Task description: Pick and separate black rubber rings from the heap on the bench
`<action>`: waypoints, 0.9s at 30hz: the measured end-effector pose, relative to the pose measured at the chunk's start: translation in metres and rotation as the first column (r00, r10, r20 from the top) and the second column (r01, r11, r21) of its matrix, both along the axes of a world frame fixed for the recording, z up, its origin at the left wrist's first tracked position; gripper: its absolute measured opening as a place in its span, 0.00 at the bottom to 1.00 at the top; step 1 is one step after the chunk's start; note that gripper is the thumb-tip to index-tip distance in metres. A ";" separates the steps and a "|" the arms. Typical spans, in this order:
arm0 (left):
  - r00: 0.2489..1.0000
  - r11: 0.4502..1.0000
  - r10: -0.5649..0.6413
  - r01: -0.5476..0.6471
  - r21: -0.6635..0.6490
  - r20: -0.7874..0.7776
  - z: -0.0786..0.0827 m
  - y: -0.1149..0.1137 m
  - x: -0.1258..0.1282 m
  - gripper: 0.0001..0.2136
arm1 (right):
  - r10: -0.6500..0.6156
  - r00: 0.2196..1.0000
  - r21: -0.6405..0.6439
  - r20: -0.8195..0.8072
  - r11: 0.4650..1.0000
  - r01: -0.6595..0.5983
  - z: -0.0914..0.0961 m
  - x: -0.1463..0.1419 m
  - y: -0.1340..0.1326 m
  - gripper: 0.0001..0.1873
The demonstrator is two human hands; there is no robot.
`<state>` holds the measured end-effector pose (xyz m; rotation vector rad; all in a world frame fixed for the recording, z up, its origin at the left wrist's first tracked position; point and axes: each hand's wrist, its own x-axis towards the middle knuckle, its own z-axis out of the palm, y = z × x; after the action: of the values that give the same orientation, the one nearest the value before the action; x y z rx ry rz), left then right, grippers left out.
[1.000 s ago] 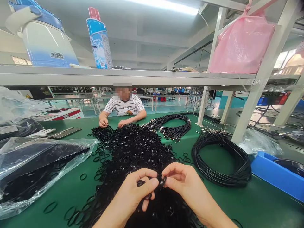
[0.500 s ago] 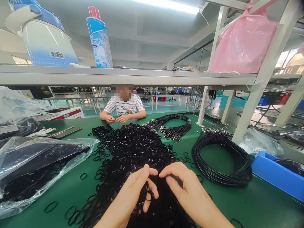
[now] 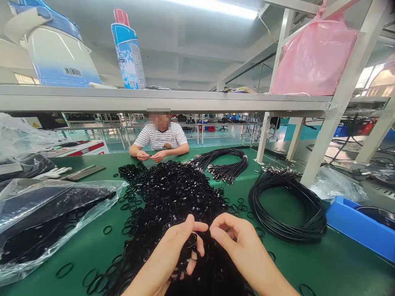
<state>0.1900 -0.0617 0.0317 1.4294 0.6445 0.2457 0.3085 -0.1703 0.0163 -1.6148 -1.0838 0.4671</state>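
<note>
Black rings (image 3: 182, 185): thin, round, glossy, very many, in a loose heap on the green table (image 3: 333, 263), strays along its edges. Writing: striped shirt (image 3: 176, 133) of the person opposite (image 3: 177, 151), dark capitals beginning "MO", remainder unclear; white-and-blue jug (image 3: 58, 53), barcode (image 3: 73, 72); blue spray can (image 3: 125, 51), square code (image 3: 132, 84), other print too fine to read. Left hand (image 3: 180, 238): loosely curled, a few rings among its lower fingers. Right hand (image 3: 242, 238): thumb and forefinger pinched together near the left forefinger's tip; whether a ring is between, cannot tell.
</note>
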 end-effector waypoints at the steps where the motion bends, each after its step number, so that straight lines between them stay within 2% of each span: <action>1: 1.000 1.000 -0.006 0.006 -0.004 -0.006 0.000 -0.002 0.000 0.27 | 0.024 1.000 0.002 0.005 1.000 -0.024 0.001 -0.003 0.000 0.05; 4: 0.998 0.998 -0.064 0.064 -0.002 0.029 -0.001 -0.008 0.002 0.27 | 0.058 0.998 0.004 0.020 0.998 -0.059 0.000 -0.012 0.003 0.09; 6: 0.996 0.998 -0.068 0.068 0.004 0.065 -0.004 -0.010 0.003 0.25 | 0.051 0.997 0.025 -0.059 0.998 -0.050 -0.003 -0.014 0.004 0.09; 9: 0.999 1.000 0.003 -0.004 0.018 0.048 -0.006 -0.007 0.003 0.22 | 0.092 0.957 0.097 -0.274 0.993 -0.068 -0.005 -0.009 0.005 0.08; 12: 0.997 0.997 0.071 -0.071 0.015 0.023 -0.005 0.001 0.001 0.20 | 0.073 0.931 0.124 -0.357 0.992 -0.030 -0.004 0.000 0.003 0.08; 17: 0.992 0.989 0.111 -0.116 0.092 0.061 -0.003 0.008 -0.001 0.19 | 0.054 0.900 0.121 -0.432 0.993 -0.001 -0.001 0.004 0.003 0.07; 20: 0.996 0.980 0.046 -0.060 0.188 0.076 -0.006 0.005 0.001 0.18 | 0.061 0.894 0.124 -0.444 0.992 -0.006 -0.007 0.004 0.006 0.06; 23: 0.996 0.965 -0.013 -0.011 0.261 0.093 -0.009 0.001 0.004 0.17 | 0.083 0.918 0.135 -0.388 0.990 -0.033 -0.013 0.004 0.008 0.06; 27: 0.993 0.963 0.083 -0.101 0.252 0.083 -0.010 0.003 0.003 0.17 | 0.080 0.910 0.152 -0.406 0.988 -0.019 -0.014 0.006 0.009 0.05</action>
<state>0.1930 -0.0590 0.0212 1.6310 0.6378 0.4657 0.3145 -0.1610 0.0022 -1.2866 -0.8177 0.7110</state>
